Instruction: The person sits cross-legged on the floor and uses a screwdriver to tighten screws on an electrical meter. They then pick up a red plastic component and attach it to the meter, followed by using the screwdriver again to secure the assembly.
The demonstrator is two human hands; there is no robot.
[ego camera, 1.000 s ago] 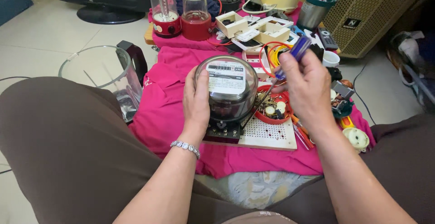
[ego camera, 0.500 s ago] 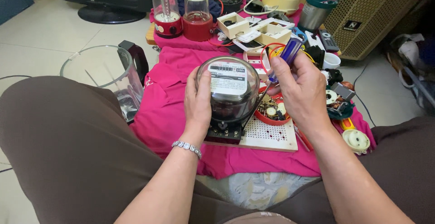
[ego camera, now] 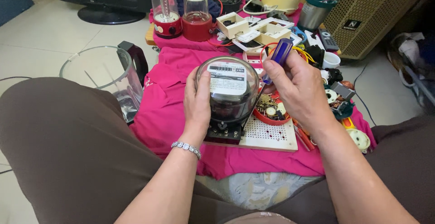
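Note:
A round glass-domed electric meter on a black base stands on a white perforated board over a pink cloth. My left hand grips the meter's left side; a silver bracelet circles that wrist. My right hand holds a screwdriver with a blue handle, handle up, its shaft slanting down along the meter's right side. The tip is hidden behind the dome.
A red tray of small parts lies under my right hand. A glass blender jug stands at left. Two red blender bases, white switch boxes, a kettle and a beige speaker grille crowd the back.
My right hand has lifted the blue-handled screwdriver higher and tilted it more upright beside the meter. My left hand keeps its hold on the meter.

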